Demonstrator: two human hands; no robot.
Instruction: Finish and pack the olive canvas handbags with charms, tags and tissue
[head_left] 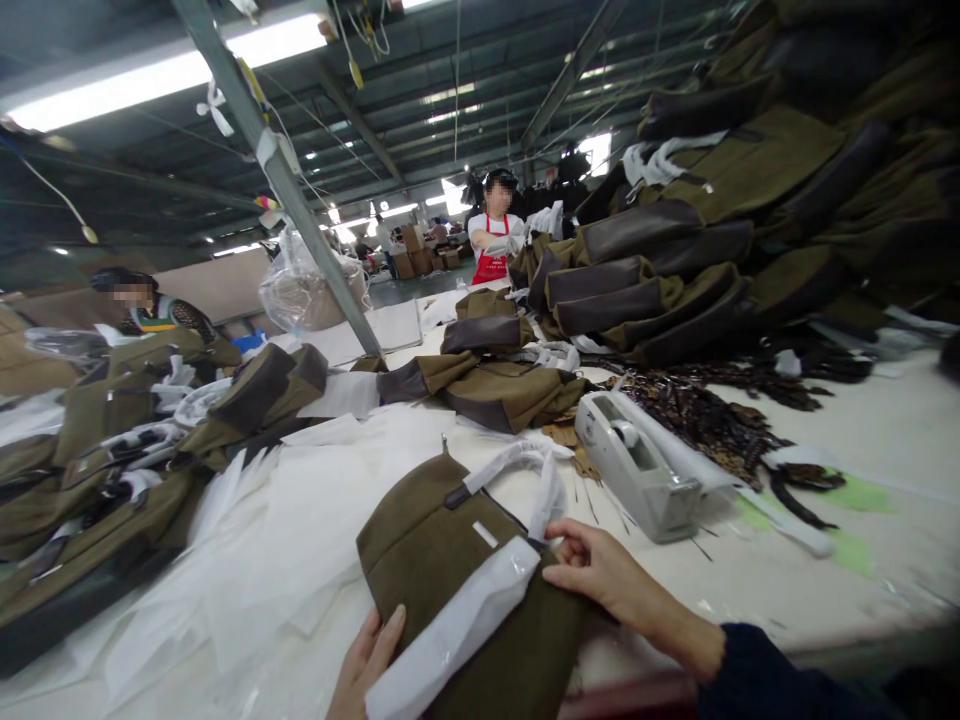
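Worktable edge [825, 615], olive canvas bag [416, 540], left hand [364, 665], right hand [622, 590] both touching it

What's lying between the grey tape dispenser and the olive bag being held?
In the head view, thin dark clippings lie on the white table between the dispenser and the bag.

Tape dispenser [637, 465] & stacked bags [660, 290] on worktable [885, 420].

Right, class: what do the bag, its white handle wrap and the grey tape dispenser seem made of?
The bag looks like olive-brown canvas or felt: matt, with a fine nap. The wrap looks like thin plastic film, creased and shiny. The tape dispenser looks like moulded plastic with a dull sheen, possibly metal.
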